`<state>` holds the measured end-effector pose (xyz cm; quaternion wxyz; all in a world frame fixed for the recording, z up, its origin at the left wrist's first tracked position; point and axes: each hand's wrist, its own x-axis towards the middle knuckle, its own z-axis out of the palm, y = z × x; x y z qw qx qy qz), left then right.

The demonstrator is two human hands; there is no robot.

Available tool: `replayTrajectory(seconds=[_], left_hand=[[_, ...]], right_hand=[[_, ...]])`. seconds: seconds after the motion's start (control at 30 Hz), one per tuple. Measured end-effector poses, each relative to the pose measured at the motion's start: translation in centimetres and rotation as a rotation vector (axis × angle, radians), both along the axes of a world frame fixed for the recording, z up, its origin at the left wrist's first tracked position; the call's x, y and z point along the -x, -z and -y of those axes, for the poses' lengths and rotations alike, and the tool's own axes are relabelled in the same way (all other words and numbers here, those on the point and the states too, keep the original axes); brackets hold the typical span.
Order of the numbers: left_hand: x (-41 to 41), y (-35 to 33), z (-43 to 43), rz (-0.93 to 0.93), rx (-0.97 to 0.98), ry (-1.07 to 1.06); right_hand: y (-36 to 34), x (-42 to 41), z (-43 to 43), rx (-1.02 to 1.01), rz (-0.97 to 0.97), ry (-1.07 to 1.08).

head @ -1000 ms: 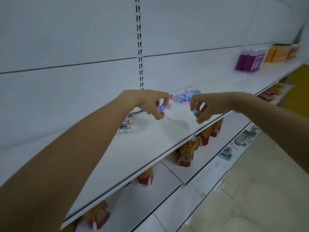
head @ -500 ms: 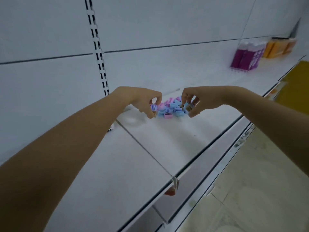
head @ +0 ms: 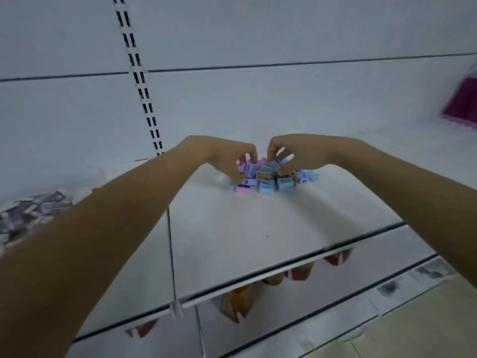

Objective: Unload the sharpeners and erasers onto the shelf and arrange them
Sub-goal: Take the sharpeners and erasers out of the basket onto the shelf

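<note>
Both arms reach forward over the white shelf [head: 258, 228] to a small heap of pastel sharpeners [head: 268, 180], pink, lilac and pale blue, lying well back on the board near the rear panel. The heap sits right under and between the two hands. The left hand [head: 227, 156] comes at it from the left with fingers curled downward, thumb low against the near-left edge of the heap and fingertips on top, pinching one or two of the pieces. The right hand [head: 296, 153] mirrors it from the right, fingers hooked down and thumb tucked under, nipping a blue-grey piece at the crown of the heap. The two hands are close together, almost knuckle to knuckle. Far off to the left on the same level lies a loose pile of erasers [head: 28, 215] in grey and white wrappers, well apart from the hands; their print is too blurred to read. At the right edge stand purple packs [head: 462, 104], smeared by blur, with no legible label. On the lower shelf, red and orange packets [head: 236, 303] show beneath the board's front lip, their writing unreadable. A black slotted upright [head: 139, 81] runs up the back wall.
</note>
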<state>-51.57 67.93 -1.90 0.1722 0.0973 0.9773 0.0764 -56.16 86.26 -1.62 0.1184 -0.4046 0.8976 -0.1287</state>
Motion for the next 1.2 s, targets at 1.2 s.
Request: replayTrajectory(seconds=[1.2], left_hand=[[-12.7,-4.1,9.3,-0.523,0.253,-0.424]], right_hand=[[0.1,-6.2,7.4,0.003,-0.372,-0.353]])
